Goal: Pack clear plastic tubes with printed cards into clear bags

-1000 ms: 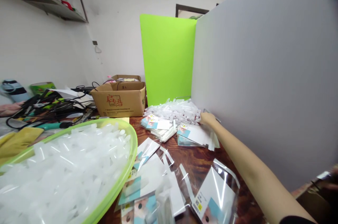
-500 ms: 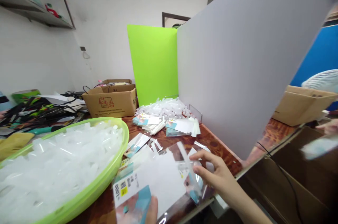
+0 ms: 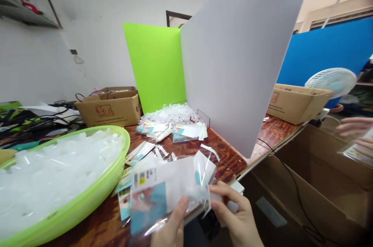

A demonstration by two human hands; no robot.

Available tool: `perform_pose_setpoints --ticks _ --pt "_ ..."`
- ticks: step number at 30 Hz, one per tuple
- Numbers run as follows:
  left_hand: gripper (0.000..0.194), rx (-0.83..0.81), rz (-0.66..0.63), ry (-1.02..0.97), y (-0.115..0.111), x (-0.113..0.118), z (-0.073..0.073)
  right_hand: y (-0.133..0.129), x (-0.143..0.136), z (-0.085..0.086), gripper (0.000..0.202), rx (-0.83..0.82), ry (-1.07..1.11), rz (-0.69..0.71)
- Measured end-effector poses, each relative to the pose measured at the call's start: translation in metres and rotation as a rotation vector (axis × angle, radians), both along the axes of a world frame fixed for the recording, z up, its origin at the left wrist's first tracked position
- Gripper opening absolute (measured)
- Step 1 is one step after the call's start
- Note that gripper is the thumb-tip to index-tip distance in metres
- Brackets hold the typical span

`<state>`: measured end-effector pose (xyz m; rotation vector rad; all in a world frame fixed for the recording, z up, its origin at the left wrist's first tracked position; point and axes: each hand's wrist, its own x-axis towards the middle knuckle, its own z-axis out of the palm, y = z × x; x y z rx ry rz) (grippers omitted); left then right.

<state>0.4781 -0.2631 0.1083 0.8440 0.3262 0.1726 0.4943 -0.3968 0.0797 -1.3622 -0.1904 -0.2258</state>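
In the head view, our left hand [image 3: 171, 225] grips the clear packet [image 3: 148, 204], thumb on its face, above the near edge of the tabletop [image 3: 223, 144]. Our right hand [image 3: 240, 216] has thumb and forefinger bent inward at the packet's end, pinching what seems to be a small translucent piece, though glare and blur make that uncertain. We judge that the slick film could slide from under our left thumb, since it bends and the packet tilts. The piece could snag on the film's rim or slip below the table edge. Loose packets [image 3: 125, 200] lie just behind, beside the green tub [image 3: 126, 146], so a careless nudge could scatter them
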Motion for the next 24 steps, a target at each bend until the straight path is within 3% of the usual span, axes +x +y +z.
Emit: perform_pose_setpoints --ticks 5,9,11,13,18,22,24 --pt "0.079 -0.087 0.026 -0.039 -0.013 0.008 0.001 0.015 -0.002 0.001 0.031 0.044 0.079 0.007" --pt "0.075 -0.005 -0.067 -0.037 -0.016 0.006 -0.001 0.01 0.002 0.0 0.028 -0.218 -0.09 0.022" --pt "0.066 -0.02 -0.112 -0.082 -0.014 0.003 -0.001 0.006 0.007 0.004 0.025 -0.319 -0.231 0.117" --pt "0.063 -0.049 -0.122 -0.1 -0.01 0.0 0.0 0.007 0.011 0.011 0.024 -0.297 -0.284 0.26" --pt "0.058 -0.08 -0.036 -0.078 -0.009 -0.002 -0.006 0.014 0.021 0.029 0.024 -0.292 -0.196 0.55" --pt "0.063 -0.076 0.13 0.03 -0.013 0.0 -0.029 0.018 0.03 0.037 0.031 -0.558 -0.183 0.751" --pt "0.074 -0.16 0.122 0.048 -0.012 0.001 -0.035 0.019 0.033 0.036 0.033 -0.709 -0.165 0.759"
